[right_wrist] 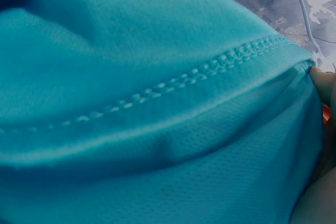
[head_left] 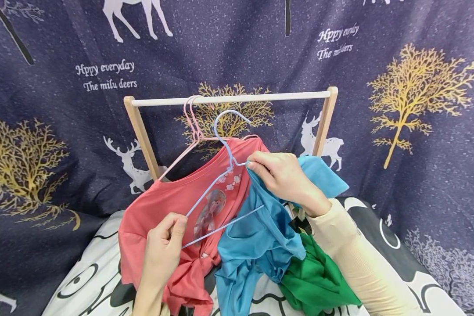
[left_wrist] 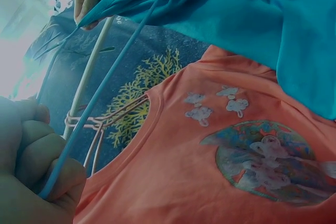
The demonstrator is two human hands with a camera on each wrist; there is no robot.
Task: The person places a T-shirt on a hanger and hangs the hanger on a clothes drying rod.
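A light blue hanger (head_left: 209, 190) is held in the air, its hook up and its body tilted. The left hand (head_left: 163, 245) grips its left end; in the left wrist view the fingers curl round the blue hanger (left_wrist: 100, 94). The right hand (head_left: 286, 177) pinches the edge of a blue garment (head_left: 256, 232) at the hanger's upper right arm, near the hook. The hanger's right end is hidden by this cloth, and the lower bar runs into it. Blue fabric with a stitched seam (right_wrist: 157, 90) fills most of the right wrist view.
A rack with a white bar (head_left: 154, 102) and wooden legs stands behind. From it hangs a red shirt (head_left: 158, 202) on a pink hanger (head_left: 177, 161), with another pink hook beside it. Green cloth (head_left: 317, 281) lies at the lower right on a patterned bedcover (head_left: 79, 274).
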